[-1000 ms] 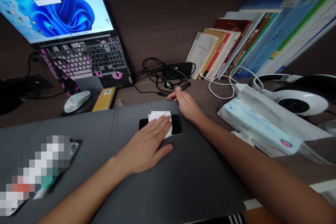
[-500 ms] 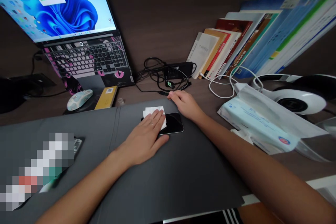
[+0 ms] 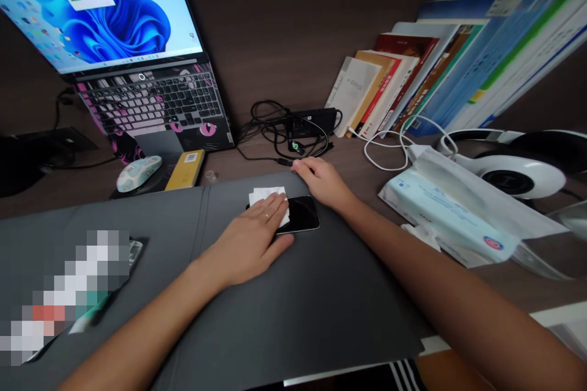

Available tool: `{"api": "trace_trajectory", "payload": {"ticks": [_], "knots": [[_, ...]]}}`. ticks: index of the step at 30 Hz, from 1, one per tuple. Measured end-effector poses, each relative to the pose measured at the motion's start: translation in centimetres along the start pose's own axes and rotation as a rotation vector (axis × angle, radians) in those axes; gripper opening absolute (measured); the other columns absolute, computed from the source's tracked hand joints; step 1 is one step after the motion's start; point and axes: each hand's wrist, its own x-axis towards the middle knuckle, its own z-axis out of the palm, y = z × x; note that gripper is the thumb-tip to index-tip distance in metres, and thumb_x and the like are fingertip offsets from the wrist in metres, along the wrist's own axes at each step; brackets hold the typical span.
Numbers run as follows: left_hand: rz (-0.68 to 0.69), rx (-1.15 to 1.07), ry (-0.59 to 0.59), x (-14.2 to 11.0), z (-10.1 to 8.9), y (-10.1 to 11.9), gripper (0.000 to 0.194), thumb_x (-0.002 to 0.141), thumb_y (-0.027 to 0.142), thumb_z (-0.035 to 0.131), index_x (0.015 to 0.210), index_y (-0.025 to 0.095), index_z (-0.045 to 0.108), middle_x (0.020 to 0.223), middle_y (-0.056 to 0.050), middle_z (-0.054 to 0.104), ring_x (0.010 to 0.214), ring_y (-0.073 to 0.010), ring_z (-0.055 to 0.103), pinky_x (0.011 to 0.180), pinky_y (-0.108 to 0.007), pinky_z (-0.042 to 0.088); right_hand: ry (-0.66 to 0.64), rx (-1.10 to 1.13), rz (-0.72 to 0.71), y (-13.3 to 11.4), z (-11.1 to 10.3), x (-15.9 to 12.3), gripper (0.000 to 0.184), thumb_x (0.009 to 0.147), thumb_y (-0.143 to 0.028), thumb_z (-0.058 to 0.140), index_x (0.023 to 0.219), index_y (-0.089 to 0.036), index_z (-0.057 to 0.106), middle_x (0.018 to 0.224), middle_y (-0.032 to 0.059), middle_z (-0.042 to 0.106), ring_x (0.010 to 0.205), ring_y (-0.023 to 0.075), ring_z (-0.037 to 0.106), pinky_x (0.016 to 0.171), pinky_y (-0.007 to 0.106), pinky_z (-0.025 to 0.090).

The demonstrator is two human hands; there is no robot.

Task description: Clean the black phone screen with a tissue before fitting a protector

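Head view: dark wood worktop [image 3: 358, 165], grey mat [image 3: 298, 311] over the near part. Laptop [image 3: 169, 98] open at far left, screen lit. Row of books [image 3: 389, 85] leaning at the back right. White headphones [image 3: 513, 171] at the right, tissue pack [image 3: 449, 214] just in front. Pixelated item [image 3: 73, 293] on the mat's left side, can't read it.

Left hand [image 3: 247, 247] comes in from the near left, palm down; right hand [image 3: 325, 183] rests by the mat's far edge. Left grip is open, fingers flat on the tissue, not wrapped around anything. Right grip is loosely curled near a black cable end; can't tell if it's closed on anything.

Charger [image 3: 314, 124] sits beyond the right hand, among looped cables. Phone [image 3: 306, 215] lies flat on the mat near its far edge, under the left fingertips. Long axis runs roughly left-right, so it crosses the line of the left forearm. Left hand is the nearer one – right over the phone's left part; bare black screen extends to the right of the fingers. Right hand is just beyond the right end, apart from the tissue. Folded tissue [image 3: 262, 195] is between left fingers and phone, poking out past the far long edge.
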Motion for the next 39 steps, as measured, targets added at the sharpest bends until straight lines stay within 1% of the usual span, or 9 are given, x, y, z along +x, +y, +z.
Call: {"api": "trace_trajectory", "payload": {"ticks": [5,10,12,18,20,25,30,32,39], "knots": [[0.200,-0.072,-0.063,0.1,0.2,1.5,0.068,0.105,0.052,0.037,0.160,0.014,0.024,0.168,-0.011,0.021,0.157,-0.0222,0.014,0.129,-0.041,0.020,0.004,0.007,-0.008,0.1,0.1,0.0,0.045,0.102,-0.047,0.040,0.083,-0.021,0.071,0.089,0.0069,0.075,0.090,0.0236,0.067,0.085,0.036,0.046],[-0.002,-0.003,-0.007,0.1,-0.1,0.1,0.061,0.108,0.046,0.031,0.158,0.012,0.029,0.166,-0.014,0.027,0.155,-0.0239,0.023,0.127,-0.044,0.024,0.013,0.009,-0.021,0.2,0.1,0.0,0.046,0.103,-0.048,0.039,0.085,-0.021,0.073,0.092,0.0071,0.076,0.093,0.0234,0.067,0.087,0.036,0.046],[-0.026,0.000,0.006,0.0,0.0,-0.1,0.063,0.107,0.048,0.031,0.158,0.012,0.029,0.166,-0.014,0.026,0.155,-0.0256,0.023,0.127,-0.045,0.024,0.013,0.008,-0.021,0.2,0.1,0.0,0.046,0.103,-0.048,0.040,0.087,-0.021,0.073,0.093,0.0069,0.076,0.094,0.0232,0.067,0.088,0.036,0.046],[0.221,-0.101,-0.062,0.1,0.3,1.3,0.069,0.105,0.053,0.038,0.161,0.017,0.021,0.167,-0.011,0.022,0.156,-0.0224,0.015,0.128,-0.041,0.021,-0.002,0.003,-0.022,0.2,0.1,0.0,0.047,0.103,-0.049,0.039,0.086,-0.021,0.073,0.092,0.0068,0.076,0.093,0.0235,0.067,0.087,0.036,0.046],[0.164,-0.093,-0.048,0.0,0.2,0.9,0.069,0.105,0.055,0.036,0.161,0.017,0.021,0.167,-0.011,0.022,0.156,-0.0229,0.015,0.128,-0.043,0.021,-0.003,0.002,-0.028,0.1,0.0,0.0,0.046,0.103,-0.048,0.039,0.086,-0.022,0.073,0.092,0.0071,0.076,0.094,0.0239,0.067,0.088,0.037,0.046],[-0.105,-0.034,-0.046,-0.4,0.0,-0.3,0.079,0.104,0.063,0.028,0.160,0.009,0.020,0.167,-0.018,0.017,0.156,-0.0295,0.015,0.127,-0.049,0.021,-0.004,-0.003,-0.043,0.0,0.0,0.1,0.046,0.103,-0.046,0.038,0.085,-0.020,0.072,0.091,0.0084,0.075,0.092,0.0241,0.066,0.087,0.037,0.046],[0.101,-0.053,-0.067,-0.4,0.5,1.3,0.086,0.101,0.068,0.034,0.161,0.010,0.017,0.168,-0.016,0.010,0.157,-0.0271,0.006,0.129,-0.045,0.016,-0.023,-0.006,-0.029,0.0,0.0,0.0,0.046,0.103,-0.047,0.038,0.086,-0.021,0.072,0.094,0.0075,0.076,0.095,0.0244,0.066,0.090,0.038,0.045],[0.100,-0.054,-0.056,-0.5,0.7,1.6,0.085,0.101,0.069,0.032,0.161,0.010,0.017,0.168,-0.017,0.011,0.157,-0.0271,0.005,0.129,-0.046,0.016,-0.028,-0.003,-0.023,0.0,0.0,0.0,0.046,0.103,-0.047,0.038,0.087,-0.021,0.072,0.093,0.0075,0.075,0.095,0.0246,0.066,0.090,0.038,0.045],[-0.239,0.166,-0.032,-0.7,0.7,1.2,0.102,0.095,0.079,0.026,0.154,-0.005,0.033,0.160,-0.030,0.026,0.151,-0.0398,0.024,0.122,-0.053,0.032,-0.023,-0.015,-0.057,0.0,-0.1,0.1,0.047,0.102,-0.048,0.037,0.085,-0.020,0.071,0.092,0.0083,0.075,0.092,0.0244,0.066,0.088,0.038,0.045]]}}
